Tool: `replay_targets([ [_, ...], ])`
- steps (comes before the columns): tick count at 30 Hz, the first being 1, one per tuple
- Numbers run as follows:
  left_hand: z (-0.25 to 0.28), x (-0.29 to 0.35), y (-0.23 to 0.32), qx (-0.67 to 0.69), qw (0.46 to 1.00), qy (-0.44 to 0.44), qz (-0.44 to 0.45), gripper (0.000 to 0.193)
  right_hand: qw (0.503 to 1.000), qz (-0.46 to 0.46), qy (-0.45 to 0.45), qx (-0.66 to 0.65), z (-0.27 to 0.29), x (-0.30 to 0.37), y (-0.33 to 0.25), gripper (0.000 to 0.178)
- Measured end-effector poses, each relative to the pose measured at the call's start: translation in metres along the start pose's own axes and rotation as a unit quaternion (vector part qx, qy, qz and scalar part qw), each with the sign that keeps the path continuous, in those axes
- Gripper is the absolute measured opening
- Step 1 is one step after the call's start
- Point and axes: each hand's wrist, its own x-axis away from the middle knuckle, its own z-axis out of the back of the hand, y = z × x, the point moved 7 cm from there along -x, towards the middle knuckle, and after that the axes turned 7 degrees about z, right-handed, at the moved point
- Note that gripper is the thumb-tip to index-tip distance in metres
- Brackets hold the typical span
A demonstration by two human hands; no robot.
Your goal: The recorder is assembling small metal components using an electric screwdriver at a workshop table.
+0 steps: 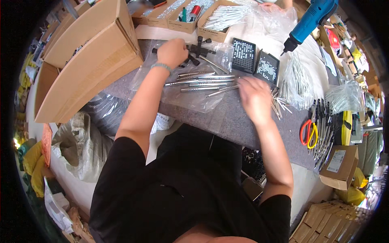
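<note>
Head view: L hand [172, 53], fingers curled, by black cross-shaped parts [198, 50]; R hand [255, 97], blurred, beside slim silver metal rods [211, 77] on grey desk [229, 123]; can't tell if either's fingers clamp anything.

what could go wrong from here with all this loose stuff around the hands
The right hand is close to two black rectangular trays of small pale pieces; a knock might spill them. Slender silver metal rods lie loose over a clear plastic sheet, so some could roll if it's tugged. A blue power drill points tip-down to the right of the trays, so a wide reach might bump it.
</note>
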Motion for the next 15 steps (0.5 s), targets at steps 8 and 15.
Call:
replay_targets([
  [8, -0.025, 0.057, 0.057, 0.140, 0.976, -0.091, -0.140, 0.034, 0.972, -0.109, -0.207, -0.020, -0.082, -0.066, 0.014, 0.018],
  [15, -0.024, 0.079, 0.055, 0.702, 0.682, -0.194, 0.063, 0.021, 0.979, -0.178, 0.029, -0.092, 0.004, -0.016, 0.050, 0.018],
])
